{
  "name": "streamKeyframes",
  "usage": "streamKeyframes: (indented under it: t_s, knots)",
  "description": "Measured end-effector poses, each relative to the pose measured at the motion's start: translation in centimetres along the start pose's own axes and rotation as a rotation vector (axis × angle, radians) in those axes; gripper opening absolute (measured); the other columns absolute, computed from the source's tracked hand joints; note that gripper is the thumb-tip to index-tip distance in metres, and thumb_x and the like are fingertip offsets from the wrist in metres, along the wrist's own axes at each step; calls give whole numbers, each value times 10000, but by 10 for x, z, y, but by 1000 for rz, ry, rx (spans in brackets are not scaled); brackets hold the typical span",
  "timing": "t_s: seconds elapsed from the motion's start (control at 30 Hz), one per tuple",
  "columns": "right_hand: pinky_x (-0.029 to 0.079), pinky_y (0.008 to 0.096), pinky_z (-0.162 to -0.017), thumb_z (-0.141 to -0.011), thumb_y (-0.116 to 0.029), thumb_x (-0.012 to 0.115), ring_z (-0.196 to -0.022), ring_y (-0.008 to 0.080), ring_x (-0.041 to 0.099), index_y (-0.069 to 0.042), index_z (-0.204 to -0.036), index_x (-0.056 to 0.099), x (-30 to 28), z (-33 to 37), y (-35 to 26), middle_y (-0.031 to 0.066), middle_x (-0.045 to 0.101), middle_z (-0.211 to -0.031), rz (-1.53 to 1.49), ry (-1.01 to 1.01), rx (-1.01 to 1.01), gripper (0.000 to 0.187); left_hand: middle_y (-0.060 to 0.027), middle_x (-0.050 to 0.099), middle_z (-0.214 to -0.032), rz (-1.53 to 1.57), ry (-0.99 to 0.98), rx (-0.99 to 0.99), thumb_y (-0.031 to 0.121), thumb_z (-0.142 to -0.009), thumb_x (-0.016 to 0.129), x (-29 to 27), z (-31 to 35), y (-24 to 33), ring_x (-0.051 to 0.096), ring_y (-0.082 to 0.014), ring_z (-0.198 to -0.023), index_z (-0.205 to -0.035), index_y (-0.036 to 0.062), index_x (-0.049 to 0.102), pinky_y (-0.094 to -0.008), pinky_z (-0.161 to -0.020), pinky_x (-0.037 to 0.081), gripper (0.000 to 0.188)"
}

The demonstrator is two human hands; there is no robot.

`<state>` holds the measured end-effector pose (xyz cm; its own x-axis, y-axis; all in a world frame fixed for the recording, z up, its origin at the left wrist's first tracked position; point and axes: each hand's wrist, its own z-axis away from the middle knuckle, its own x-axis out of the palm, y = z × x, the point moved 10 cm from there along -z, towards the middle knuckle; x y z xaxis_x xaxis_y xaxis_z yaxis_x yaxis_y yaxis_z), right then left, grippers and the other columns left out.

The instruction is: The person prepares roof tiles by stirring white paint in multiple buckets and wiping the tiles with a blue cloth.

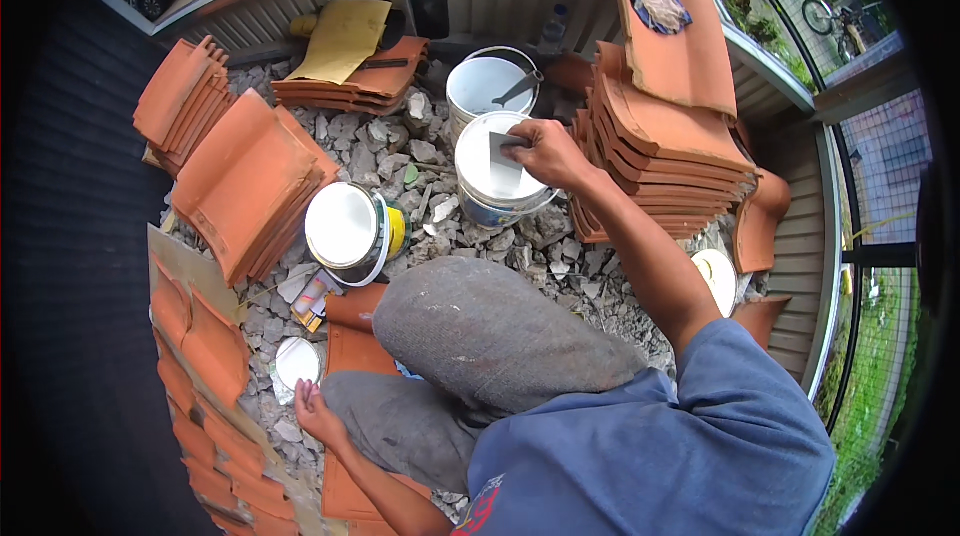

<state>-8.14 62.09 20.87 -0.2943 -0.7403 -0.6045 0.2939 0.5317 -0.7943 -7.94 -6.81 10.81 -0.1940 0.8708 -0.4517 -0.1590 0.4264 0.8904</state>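
Observation:
My right hand [550, 156] grips a putty knife [503, 174]. Its flat grey blade hangs over the mouth of a white bucket [468, 148] with white contents. Behind it, a second white bucket [462, 76] holds a dark-handled tool [520, 88] leaning against its inner wall. Low on the left, my left hand [318, 418] rests beside my knee with fingers loosely bent and nothing visible in them. Its fingertips are near a small round white container [298, 361]; whether they touch it I cannot tell. A white-lidded pail [342, 226] with a yellow label stands left of my raised knee.
Grey rubble [385, 151] covers the ground. Clay roof tiles are piled at the right [670, 151] and left [245, 181]. A yellowish sheet [345, 41] lies on tiles at the back. Another white round lid [716, 281] sits by my right arm. A low metal wall [270, 31] encloses the area.

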Motion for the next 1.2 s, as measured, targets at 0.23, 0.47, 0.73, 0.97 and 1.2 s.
streamKeyframes:
  t_s: [0.23,0.47,0.73,0.97,1.2]
  knots:
    - [560,434,-774,-893,-40,745,-856,365,716,55,-1023,747,-40,36,-32,201,724,-961,75,138,-313,161,-161,674,-1212,-372,-51,202,-15,-914,602,63,-2,85,656,-243,-886,-1448,25,595,-385,-802,541,536]
    - [548,478,-837,-860,-53,706,-944,398,699,22,-1008,762,-65,20,-49,182,725,-993,110,232,-341,175,-185,677,-1175,-513,-181,275,5,-903,611,88,-7,72,667,-289,-913,-1446,8,591,-401,-840,548,543]
    - [566,465,-881,-756,5,673,-1008,361,701,-22,-1010,775,-38,22,-24,145,736,-1001,290,335,-435,275,-212,687,-1174,-513,-188,313,21,-906,594,89,-17,56,686,-300,-975,-1433,-27,593,-381,-822,564,528]
    - [558,456,-808,-854,-77,735,-910,387,713,-32,-1010,787,-21,17,7,175,754,-974,20,272,-272,171,-217,694,-1167,-488,-180,220,16,-900,593,76,-27,31,694,-294,-971,-1431,-26,601,-373,-832,564,532]
    - [555,392,-776,-947,-193,765,-799,214,725,-1,-1090,783,-23,21,30,182,763,-868,-179,63,-24,239,-213,701,-1162,-480,-191,215,15,-906,589,80,-30,30,700,-283,-953,-1422,-27,605,-375,-828,567,518]
